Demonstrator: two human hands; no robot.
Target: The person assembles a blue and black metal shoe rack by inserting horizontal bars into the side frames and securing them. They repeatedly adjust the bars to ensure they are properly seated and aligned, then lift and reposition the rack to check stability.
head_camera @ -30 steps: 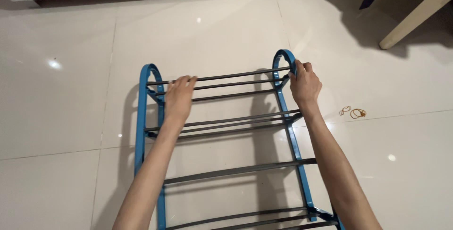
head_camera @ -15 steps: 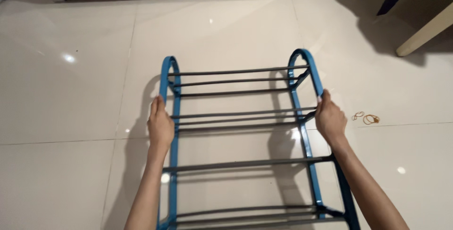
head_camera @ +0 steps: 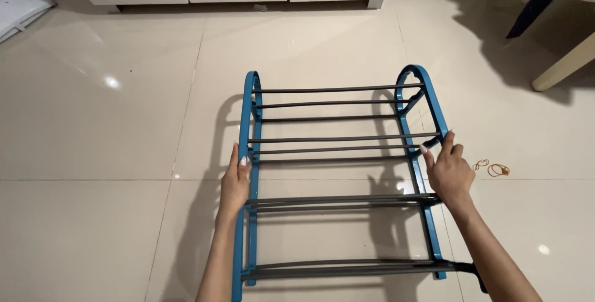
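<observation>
Head view shows the rack (head_camera: pixel 338 172), a light, stiff metal frame standing on the floor (head_camera: pixel 93 141), with left hand (head_camera: pixel 235 181) and right hand (head_camera: pixel 449 172) each closed around a blue side rail, the best grip points.

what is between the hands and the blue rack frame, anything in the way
Nothing visible. The left hand already grips the left side rail of the blue rack, and the right hand grips the right rail. The rubber bands lie apart on the floor.
</observation>
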